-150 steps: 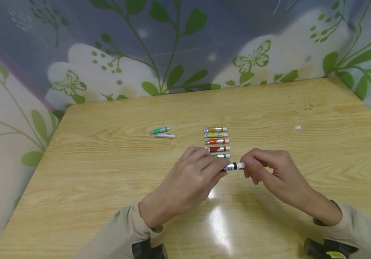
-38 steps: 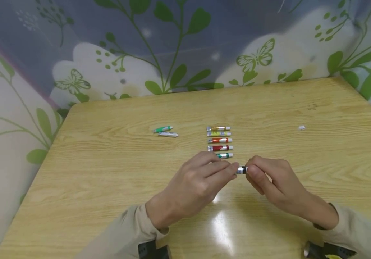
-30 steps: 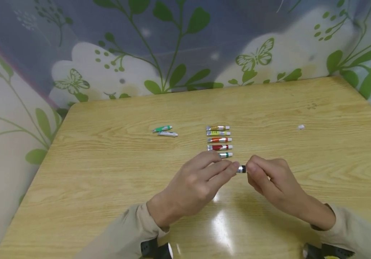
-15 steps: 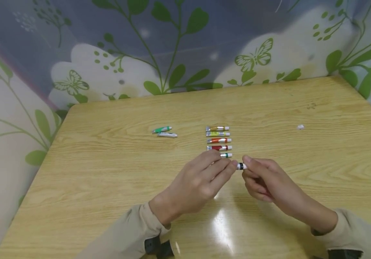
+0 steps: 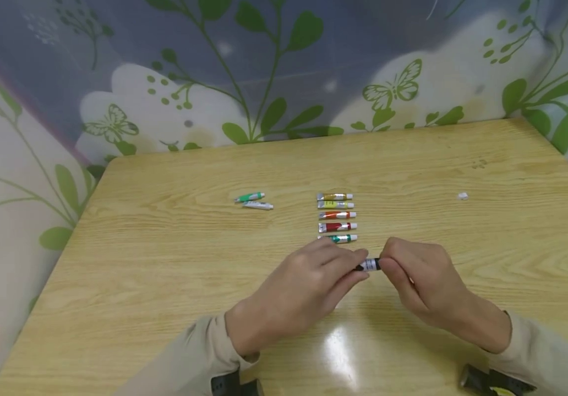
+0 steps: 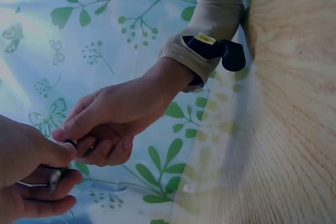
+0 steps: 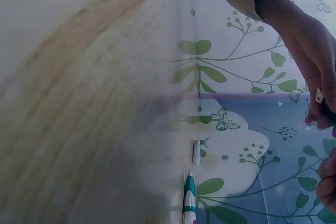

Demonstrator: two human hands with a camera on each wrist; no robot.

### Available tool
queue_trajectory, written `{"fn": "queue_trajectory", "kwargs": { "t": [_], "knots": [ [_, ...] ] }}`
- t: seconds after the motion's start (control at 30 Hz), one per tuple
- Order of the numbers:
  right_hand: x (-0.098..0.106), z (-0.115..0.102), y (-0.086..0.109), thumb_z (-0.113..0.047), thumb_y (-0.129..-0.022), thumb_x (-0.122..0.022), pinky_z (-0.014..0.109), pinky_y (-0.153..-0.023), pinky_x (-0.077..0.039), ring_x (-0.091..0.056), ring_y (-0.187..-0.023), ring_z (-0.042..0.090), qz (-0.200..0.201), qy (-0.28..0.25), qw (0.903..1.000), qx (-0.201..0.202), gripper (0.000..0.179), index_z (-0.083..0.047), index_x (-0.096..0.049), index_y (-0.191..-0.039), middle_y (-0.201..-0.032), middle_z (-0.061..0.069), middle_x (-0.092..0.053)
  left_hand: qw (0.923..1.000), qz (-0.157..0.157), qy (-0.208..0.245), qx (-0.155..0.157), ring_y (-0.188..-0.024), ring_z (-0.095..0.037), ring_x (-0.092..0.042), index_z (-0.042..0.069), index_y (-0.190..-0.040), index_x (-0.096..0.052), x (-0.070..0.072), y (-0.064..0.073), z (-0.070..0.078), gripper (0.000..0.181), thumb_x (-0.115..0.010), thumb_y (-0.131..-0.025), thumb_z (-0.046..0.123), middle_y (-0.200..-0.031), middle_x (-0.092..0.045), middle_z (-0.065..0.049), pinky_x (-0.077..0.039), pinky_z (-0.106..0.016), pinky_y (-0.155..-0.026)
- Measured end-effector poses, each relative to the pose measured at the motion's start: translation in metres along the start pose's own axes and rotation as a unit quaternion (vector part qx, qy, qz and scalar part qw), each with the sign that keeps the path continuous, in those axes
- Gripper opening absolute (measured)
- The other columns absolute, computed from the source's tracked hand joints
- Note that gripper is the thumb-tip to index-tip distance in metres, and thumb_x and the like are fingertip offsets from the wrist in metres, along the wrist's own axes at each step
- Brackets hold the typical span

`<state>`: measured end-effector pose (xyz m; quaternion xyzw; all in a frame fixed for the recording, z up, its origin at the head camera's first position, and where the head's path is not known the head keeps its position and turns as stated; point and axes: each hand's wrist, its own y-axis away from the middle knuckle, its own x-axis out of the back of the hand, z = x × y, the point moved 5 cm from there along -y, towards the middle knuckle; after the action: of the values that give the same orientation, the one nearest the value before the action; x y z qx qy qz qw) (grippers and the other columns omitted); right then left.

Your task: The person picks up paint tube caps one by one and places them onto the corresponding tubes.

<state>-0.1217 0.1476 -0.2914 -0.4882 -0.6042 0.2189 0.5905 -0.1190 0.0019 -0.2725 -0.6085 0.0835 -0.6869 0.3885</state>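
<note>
My left hand (image 5: 304, 280) pinches a small paint tube (image 5: 370, 265) with a black band, held level above the table. My right hand (image 5: 427, 280) grips the tube's right end between thumb and curled forefinger, hiding the cap. In the left wrist view, both hands meet at the tube's dark end (image 6: 70, 143). Behind them lies a column of paint tubes: ochre (image 5: 334, 196), yellow (image 5: 336, 204), orange (image 5: 337, 215), red (image 5: 337, 227) and dark green (image 5: 344, 238). My left fingers partly cover the dark green one.
A light green tube (image 5: 249, 197) and a white tube (image 5: 258, 205) lie together farther left on the wooden table (image 5: 165, 264). One small white piece (image 5: 463, 196) sits at the right. A leaf-patterned cloth (image 5: 294, 71) stands behind the table.
The right hand has repeatedly turned at the tube's end; half a second ago its thumb lay extended along the white cap, now the fingers cover it. The left hand keeps its hold.
</note>
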Motion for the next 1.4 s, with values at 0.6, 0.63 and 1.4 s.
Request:
{"fn": "queue_trajectory", "kwargs": {
  "t": [0.6, 0.63, 1.4],
  "knots": [
    [-0.011, 0.004, 0.019, -0.022, -0.107, -0.034, 0.006, -0.042, -0.021, -0.022, -0.046, -0.004, -0.001, -0.068, 0.9933, -0.094, 0.039, -0.011, -0.047, -0.071, -0.052, -0.007, -0.029, 0.9925, 0.015, -0.118, -0.027, -0.083, -0.014, -0.065, -0.001, -0.099, -0.071, -0.003, 0.005, 0.009, 0.015, -0.071, -0.088, 0.010, -0.091, -0.072, -0.005, -0.049, -0.018, -0.082],
    [-0.011, 0.005, 0.019, -0.021, -0.107, -0.035, 0.007, -0.042, -0.022, -0.022, -0.048, -0.004, -0.006, -0.071, 0.9923, -0.102, 0.038, -0.012, -0.047, -0.071, -0.052, -0.007, -0.029, 0.9929, 0.015, -0.115, -0.025, -0.083, -0.014, -0.065, 0.000, -0.099, -0.071, -0.003, 0.005, 0.008, 0.015, -0.070, -0.088, 0.010, -0.091, -0.072, -0.005, -0.049, -0.018, -0.082],
    [-0.007, 0.023, 0.021, -0.005, -0.102, -0.043, 0.012, -0.046, -0.029, -0.031, -0.052, -0.004, -0.077, -0.099, 0.9779, -0.167, 0.025, -0.013, -0.051, -0.079, -0.057, -0.008, -0.037, 0.9915, -0.026, -0.124, 0.032, -0.080, -0.017, -0.063, 0.003, -0.098, -0.073, 0.006, 0.000, -0.010, 0.015, -0.072, -0.087, 0.013, -0.092, -0.073, -0.005, -0.049, -0.031, -0.083]
  ]
}}
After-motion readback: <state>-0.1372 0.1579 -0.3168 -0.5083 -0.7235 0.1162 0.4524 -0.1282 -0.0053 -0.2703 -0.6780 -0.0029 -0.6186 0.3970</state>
